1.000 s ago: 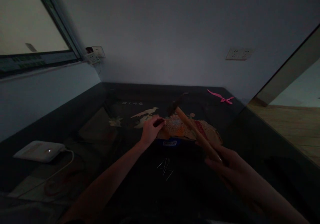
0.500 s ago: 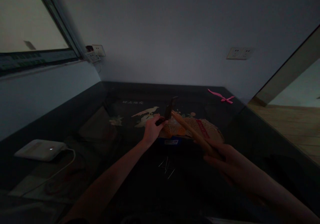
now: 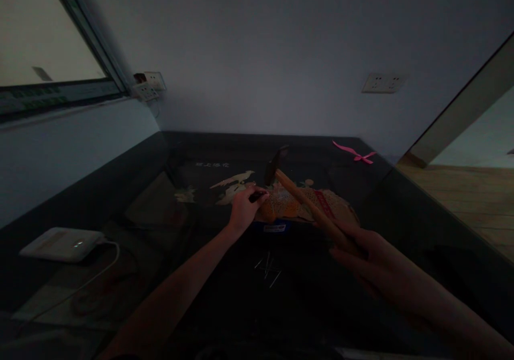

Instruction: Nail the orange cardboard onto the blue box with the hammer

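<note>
My right hand [image 3: 361,250] is closed round the wooden handle of a hammer [image 3: 307,202]. The dark hammer head is raised a little, just right of and beyond my left fingers. My left hand [image 3: 244,205] is pinched on a small dark object [image 3: 257,195], too dim to name. Under and beside those fingers lies a piece of brown cardboard [image 3: 341,207] with a red strip and an orange patterned part. A blue label [image 3: 275,227] shows at its near edge. Several thin silver nails or pins [image 3: 268,270] lie on the dark table nearer me.
A white power bank [image 3: 64,244] with a cable is at the left of the dark table [image 3: 225,295]. A pink ribbon [image 3: 361,158] lies at the far right corner. A wall with sockets [image 3: 383,83] borders the far side.
The hammer head has risen slightly away from my left fingers. My left hand stays in nearly the same place, still pinched on the dark object.
</note>
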`<state>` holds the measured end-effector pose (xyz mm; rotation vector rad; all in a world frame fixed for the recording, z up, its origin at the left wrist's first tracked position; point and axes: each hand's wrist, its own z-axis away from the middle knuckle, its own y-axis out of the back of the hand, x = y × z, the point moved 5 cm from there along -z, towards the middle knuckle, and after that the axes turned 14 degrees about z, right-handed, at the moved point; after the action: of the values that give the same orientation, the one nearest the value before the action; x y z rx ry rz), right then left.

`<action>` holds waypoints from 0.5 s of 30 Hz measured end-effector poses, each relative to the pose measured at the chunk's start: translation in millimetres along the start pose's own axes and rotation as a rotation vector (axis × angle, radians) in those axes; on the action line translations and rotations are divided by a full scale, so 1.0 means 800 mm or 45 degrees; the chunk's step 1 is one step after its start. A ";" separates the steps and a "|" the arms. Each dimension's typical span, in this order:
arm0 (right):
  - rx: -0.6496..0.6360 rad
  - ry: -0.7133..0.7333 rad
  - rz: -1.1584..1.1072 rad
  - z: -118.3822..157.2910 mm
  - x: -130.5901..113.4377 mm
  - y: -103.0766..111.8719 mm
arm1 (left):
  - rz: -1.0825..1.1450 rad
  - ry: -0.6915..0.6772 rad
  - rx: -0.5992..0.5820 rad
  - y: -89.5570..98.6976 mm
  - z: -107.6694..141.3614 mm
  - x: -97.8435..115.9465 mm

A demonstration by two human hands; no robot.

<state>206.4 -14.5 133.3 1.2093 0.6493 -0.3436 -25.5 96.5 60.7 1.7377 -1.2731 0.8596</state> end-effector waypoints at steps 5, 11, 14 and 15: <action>-0.025 -0.006 -0.023 -0.004 0.005 -0.003 | -0.021 0.012 0.001 0.000 0.000 -0.002; 0.006 0.022 -0.009 -0.003 0.008 0.004 | 0.023 0.007 -0.010 -0.001 0.000 -0.003; -0.022 0.053 0.024 -0.004 0.006 0.001 | -0.001 0.023 -0.004 -0.001 0.000 -0.005; -0.012 0.058 0.040 -0.004 0.005 0.002 | -0.011 0.024 -0.004 0.000 0.000 -0.005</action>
<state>209.3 -10.6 131.1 1.2200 0.6701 -0.2868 -26.2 98.1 56.8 1.7275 -1.2532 0.8665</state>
